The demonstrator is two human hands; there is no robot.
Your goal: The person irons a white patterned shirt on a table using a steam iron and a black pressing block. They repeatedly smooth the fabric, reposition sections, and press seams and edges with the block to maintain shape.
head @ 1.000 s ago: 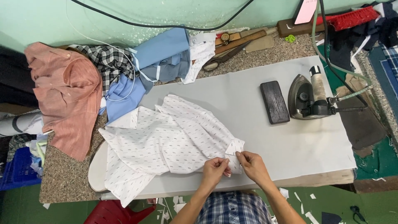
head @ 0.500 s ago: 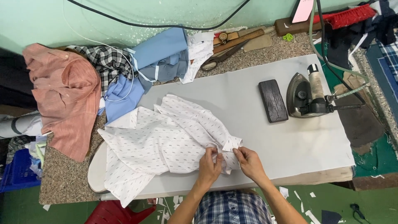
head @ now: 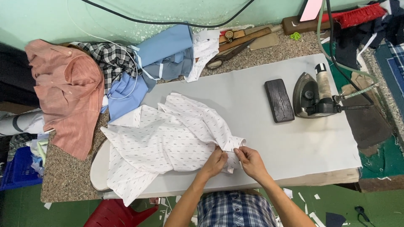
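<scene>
Both hands have slid a little toward nine o'clock along the near edge of the ironing board (head: 294, 147) since the earlier frames, and the folded end of the white patterned shirt (head: 168, 143) has gone with them. Left hand (head: 214, 162) sits at about six o'clock in the view, fingers curled together and pinching the shirt's folded edge from the left. Right hand (head: 250, 162) lies just beside it at its three o'clock, thumb and forefinger pressed onto the same fold, the other fingers tucked beneath; the fingertips of the two hands nearly meet on the cloth.

That shirt lies crumpled across the left half of the pale grey board, its tail spilling off the rounded end toward eight o'clock. A steam iron (head: 313, 96) rests flat at two o'clock from the hands, well apart from them, with a dark wooden block (head: 278, 100) just beside it on its nine o'clock side. A hose and cord run off from the iron toward three o'clock.

At ten o'clock a pile of garments rests on the speckled counter: a salmon-pink shirt (head: 67, 92), a black-and-white checked shirt (head: 107, 59) and light blue cloth (head: 164, 50). Large scissors (head: 229, 52) lie at twelve o'clock near the wall. A red plastic stool (head: 118, 214) shows below the board at seven o'clock.
</scene>
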